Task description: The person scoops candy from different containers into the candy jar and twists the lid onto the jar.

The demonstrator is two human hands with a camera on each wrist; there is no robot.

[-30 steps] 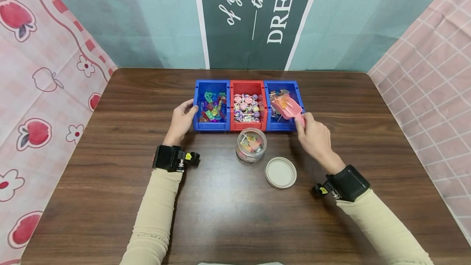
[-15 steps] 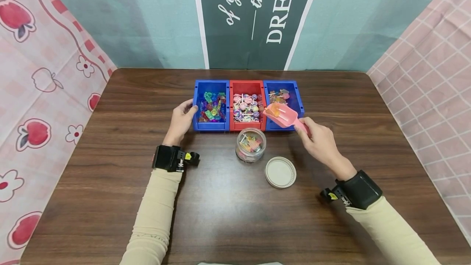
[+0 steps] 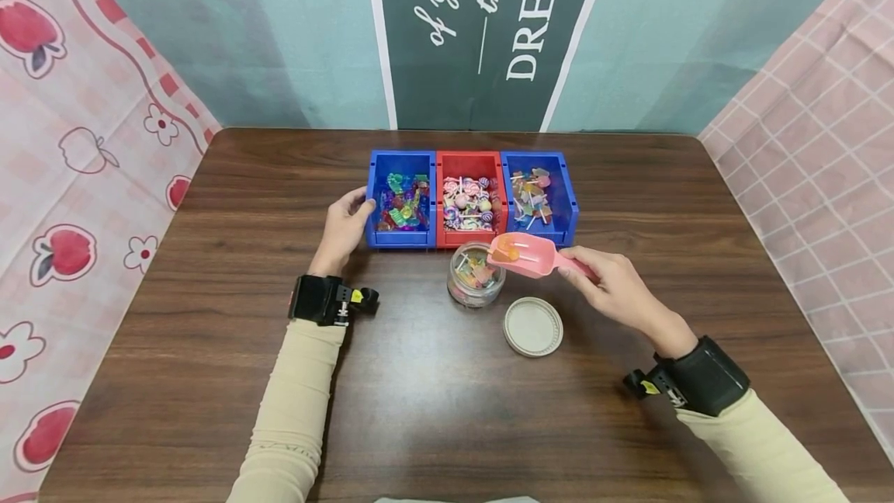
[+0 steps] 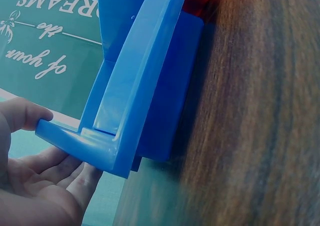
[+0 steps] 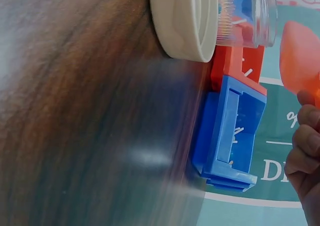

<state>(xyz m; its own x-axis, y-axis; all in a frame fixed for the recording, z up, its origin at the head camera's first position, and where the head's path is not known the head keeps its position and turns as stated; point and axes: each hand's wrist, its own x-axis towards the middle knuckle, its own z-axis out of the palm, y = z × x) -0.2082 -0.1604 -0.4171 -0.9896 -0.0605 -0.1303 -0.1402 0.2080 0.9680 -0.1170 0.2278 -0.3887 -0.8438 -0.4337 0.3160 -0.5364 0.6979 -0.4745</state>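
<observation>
My right hand (image 3: 615,286) grips the handle of a pink scoop (image 3: 534,256) with orange translucent pieces (image 3: 504,249) at its front. The scoop's lip overlaps the rim of a clear round jar (image 3: 469,297) in the head view. Inside the jar lie colorful candy-like pieces (image 3: 475,272), some with white sticks. My left hand (image 3: 340,231) holds the side wall of the left blue bin (image 3: 401,240), thumb over the rim and fingers outside, as the left wrist view shows. That bin contains shiny colorful translucent pieces (image 3: 403,200). In the right wrist view the scoop (image 5: 297,56) is raised beside the jar (image 5: 262,16).
A red bin (image 3: 469,239) of small lollipops (image 3: 468,204) joins the left bin. On its right is another blue bin (image 3: 569,216) holding stick candies (image 3: 531,196). A cream lid (image 3: 533,327) lies on the wooden table (image 3: 419,410) right of the jar. Printed cloths hang around.
My right hand has drawn the loaded scoop out from over the right blue bin, toward me and leftward, up to the jar. My left hand stays on the left bin.
</observation>
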